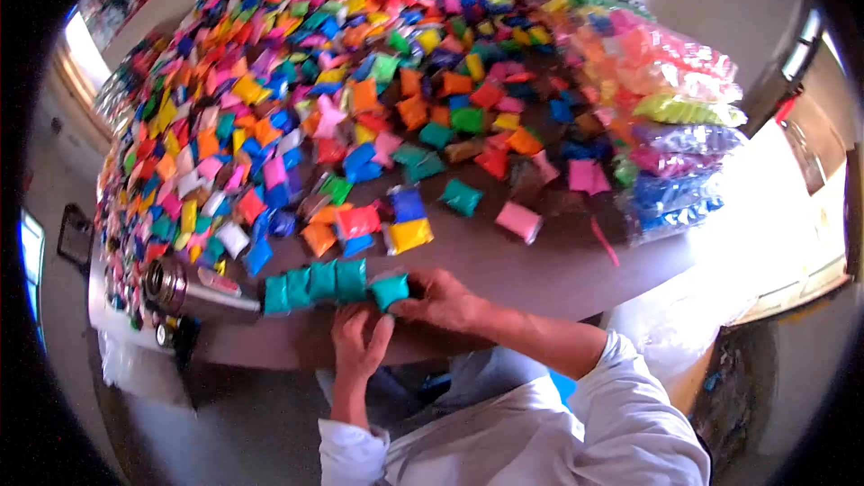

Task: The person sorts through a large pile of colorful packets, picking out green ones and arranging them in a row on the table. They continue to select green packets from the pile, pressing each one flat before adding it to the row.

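My right hand (443, 301) pinches a small teal pillow-shaped packet (390, 290) between thumb and fingers, just off the right end of a row of similar teal packets (311, 285). The packets in that row lie side by side near the table's front edge. Just below the row's right end is my left hand (360, 339), thumb apart from the fingers and fingertips right at the packets' lower edge. A metal flask (193, 288) lies at the left end of the row.
A large heap of small colourful packets (297, 81) covers the back and left of the table (558, 265). Clear bags of packets (684, 117) are stacked at the right. A loose pink packet (519, 221) and a teal packet (462, 197) lie in front of the heap.
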{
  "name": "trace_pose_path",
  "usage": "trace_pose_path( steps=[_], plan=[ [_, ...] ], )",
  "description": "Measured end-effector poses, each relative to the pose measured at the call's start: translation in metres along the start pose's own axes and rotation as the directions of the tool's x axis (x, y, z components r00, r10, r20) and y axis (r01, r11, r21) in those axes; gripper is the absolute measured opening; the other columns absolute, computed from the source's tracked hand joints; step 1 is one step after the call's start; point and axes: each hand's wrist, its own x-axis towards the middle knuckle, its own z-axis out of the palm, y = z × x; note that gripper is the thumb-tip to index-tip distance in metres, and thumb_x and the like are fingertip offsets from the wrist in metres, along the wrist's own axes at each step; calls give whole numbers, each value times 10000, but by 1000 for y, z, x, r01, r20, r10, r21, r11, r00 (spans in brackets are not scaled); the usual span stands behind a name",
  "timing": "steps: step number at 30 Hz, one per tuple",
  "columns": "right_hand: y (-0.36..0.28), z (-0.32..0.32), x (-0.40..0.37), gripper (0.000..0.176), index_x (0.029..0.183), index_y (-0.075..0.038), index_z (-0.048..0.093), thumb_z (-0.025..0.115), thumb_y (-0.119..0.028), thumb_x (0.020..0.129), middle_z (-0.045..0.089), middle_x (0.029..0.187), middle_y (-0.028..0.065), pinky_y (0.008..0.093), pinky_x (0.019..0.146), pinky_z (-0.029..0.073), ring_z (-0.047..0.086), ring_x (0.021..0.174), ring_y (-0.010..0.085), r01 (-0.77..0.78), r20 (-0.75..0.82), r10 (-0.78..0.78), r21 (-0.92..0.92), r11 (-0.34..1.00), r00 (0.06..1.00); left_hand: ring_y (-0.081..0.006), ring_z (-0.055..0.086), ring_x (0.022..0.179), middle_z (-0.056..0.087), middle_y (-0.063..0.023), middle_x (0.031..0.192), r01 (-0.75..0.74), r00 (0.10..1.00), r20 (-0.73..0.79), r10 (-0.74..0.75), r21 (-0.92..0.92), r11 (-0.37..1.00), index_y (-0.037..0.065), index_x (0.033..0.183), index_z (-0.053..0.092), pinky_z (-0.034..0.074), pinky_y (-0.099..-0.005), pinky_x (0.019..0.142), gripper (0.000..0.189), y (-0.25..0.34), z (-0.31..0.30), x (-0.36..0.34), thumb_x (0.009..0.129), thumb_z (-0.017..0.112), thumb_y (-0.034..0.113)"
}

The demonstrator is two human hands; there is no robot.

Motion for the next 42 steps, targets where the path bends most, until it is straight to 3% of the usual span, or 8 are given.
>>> trace_pose_path(
  steps=[9,23,26,31,34,37,39,42],
  plan=[
    [19,-3,5,346,1124,-7,633,632,-294,931,640,964,16,285,819,461,530,907,90,-35,29,34,64,997,999,-344,580,811,609,-137,786,85,990,119,-82,-17,996,25,792,610,427,-432,795,226,-6,-2,2,878,587,232],
    [9,5,-2,243,1033,-11,643,638,-231,930,595,774,-28,275,654,471,548,735,81,-58,-36,56,-47,997,998,-334,569,781,602,-133,774,-24,999,42,25,-27,999,13,754,608,408,-426,781,321,-4,-6,5,902,576,297],
    [8,10,-4,262,1088,-10,626,644,-212,922,629,825,23,308,724,495,592,791,126,-100,-130,109,73,992,985,-328,551,780,579,-127,758,118,991,86,-104,-177,977,20,751,594,397,-415,783,329,-10,-6,-2,918,548,301],
    [23,10,1,341,1228,-1,567,576,-81,897,553,1260,196,382,985,424,536,1183,282,473,58,-483,-335,815,874,-319,535,849,574,-137,832,90,996,2,-95,-344,935,28,799,592,394,-406,810,332,-9,-1,1,947,492,308],
    [14,8,-4,389,1259,4,546,558,-45,873,457,1386,210,394,1066,343,420,1317,326,495,181,-461,-295,817,869,-242,543,933,604,-105,978,188,982,58,-180,-387,903,28,988,617,414,-381,846,344,-16,-3,-4,942,530,357],
    [11,6,-6,395,1269,11,531,574,-67,885,423,1419,222,396,1095,294,354,1365,321,407,77,-400,-206,890,913,-335,537,867,587,-152,865,145,989,56,-136,-221,964,10,842,600,404,-415,801,318,-6,-7,2,949,509,295],
    [20,12,-3,384,1253,22,535,613,-123,906,494,1355,182,387,1033,378,479,1253,281,398,-97,-420,-185,898,902,-338,539,864,591,-155,867,113,993,53,-104,-205,972,7,846,600,408,-417,794,318,-12,-5,1,947,517,297],
    [14,12,0,406,1143,42,584,707,-237,875,629,1047,50,310,800,496,571,918,120,151,-252,-105,169,974,962,-343,543,859,595,-159,866,88,996,42,-81,-200,976,5,845,601,413,-421,785,323,-13,-4,2,944,530,304]
  ],
)
